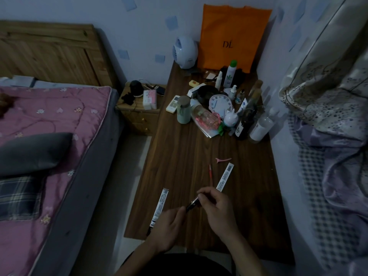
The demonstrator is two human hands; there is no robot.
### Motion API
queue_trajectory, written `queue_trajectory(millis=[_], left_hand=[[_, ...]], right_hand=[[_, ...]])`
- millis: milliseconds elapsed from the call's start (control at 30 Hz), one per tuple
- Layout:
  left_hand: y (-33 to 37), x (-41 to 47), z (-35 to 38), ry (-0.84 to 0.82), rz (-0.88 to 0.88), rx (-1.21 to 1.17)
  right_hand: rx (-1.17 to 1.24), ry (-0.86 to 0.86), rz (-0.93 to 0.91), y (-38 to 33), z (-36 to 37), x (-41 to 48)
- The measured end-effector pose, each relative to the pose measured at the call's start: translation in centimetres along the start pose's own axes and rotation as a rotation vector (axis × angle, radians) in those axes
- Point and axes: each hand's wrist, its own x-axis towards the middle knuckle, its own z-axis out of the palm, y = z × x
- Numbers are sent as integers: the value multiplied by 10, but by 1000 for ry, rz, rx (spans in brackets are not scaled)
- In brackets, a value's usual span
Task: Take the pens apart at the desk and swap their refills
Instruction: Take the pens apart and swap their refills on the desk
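Both hands grasp 1 dark pen (pixel 192 204) above the desk's (pixel 179 166) near edge: left hand (pixel 169 226) pinches its lower end, right hand (pixel 217 208) wraps the upper. Twisting gently along the axis should part it without bending the refill. A red refill (pixel 210 174) and 2 packaged refills (pixel 225 177) (pixel 159 208) lie nearby; clutter fills the far end, bed (pixel 49 136) left.

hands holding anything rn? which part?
Both hands share one dark pen. Right hand pinches its upper end; left hand meets its lower end, though that grip is partly hidden.
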Motion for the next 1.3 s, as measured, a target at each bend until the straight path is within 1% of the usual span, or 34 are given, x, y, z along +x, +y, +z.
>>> queue_trajectory(millis=[167,267,500,733,867,1000,1100,1300], left_hand=[[4,-3,2,-20,-24,-49],[5,-5,3,-34,-56,-107],[4,-7,3,-43,-93,-172],[-7,-8,7,-31,-110,-191],[-15,-9,10,-25,-149,-194],[-17,-6,9,-22,-163,-220],[-14,-2,9,-29,-147,-196],[-24,-2,10,-49,-60,-93]], right_hand=[[-85,-2,8,5,9,-1],[-97,-24,2,5,11,-2],[-85,-64,60,3,12,-3],[-162,-154,74,2,12,-3],[-187,-204,85,4,13,-2],[-176,-193,88,4,12,1],[-145,-149,97,5,11,3],[-118,-167,156,11,8,-1]])
